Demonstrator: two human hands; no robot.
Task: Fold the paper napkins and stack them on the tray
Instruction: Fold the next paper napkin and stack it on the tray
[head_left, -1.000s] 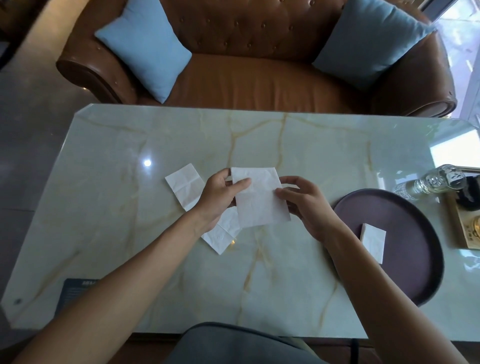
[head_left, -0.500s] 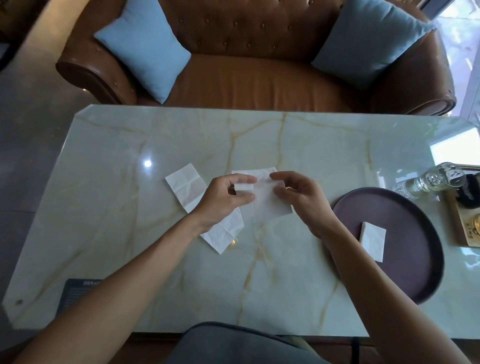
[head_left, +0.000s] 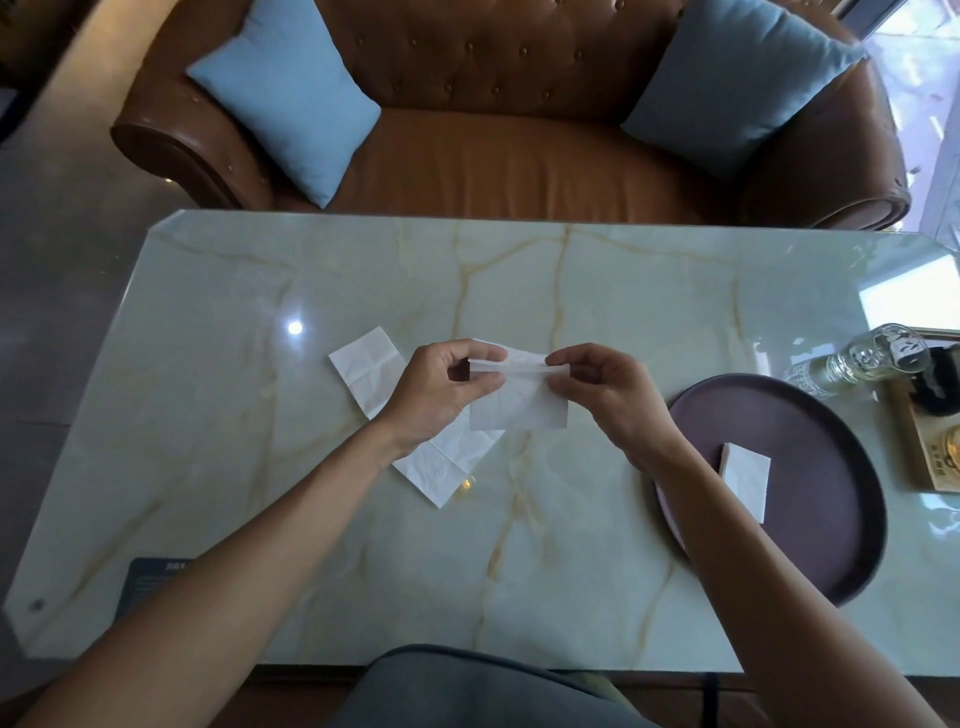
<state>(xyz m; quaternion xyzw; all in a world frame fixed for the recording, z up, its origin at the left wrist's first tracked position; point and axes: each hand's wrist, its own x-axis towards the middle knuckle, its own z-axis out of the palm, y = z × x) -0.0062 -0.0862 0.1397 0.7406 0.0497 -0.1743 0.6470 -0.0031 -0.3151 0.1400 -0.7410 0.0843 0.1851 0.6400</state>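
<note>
No legible text; print on dark card (head_left: 150, 582) under tabletop and bottle label (head_left: 901, 347) too blurred.

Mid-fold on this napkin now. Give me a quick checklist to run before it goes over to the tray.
1. Both hands hold the napkin: ok. Left hand pinches its left end, right hand its right end.
2. Fold finished: not ok. The top edge is only partly turned over.
3. Edges lined up: cannot tell.
4. Room on the tray: ok. One folded napkin lies on it, with bare surface around.
5. Path to the tray: ok. Bare table lies between; the bottle sits beyond the tray.
6. More to fold: ok. Unfolded napkins lie under the left hand.
</note>
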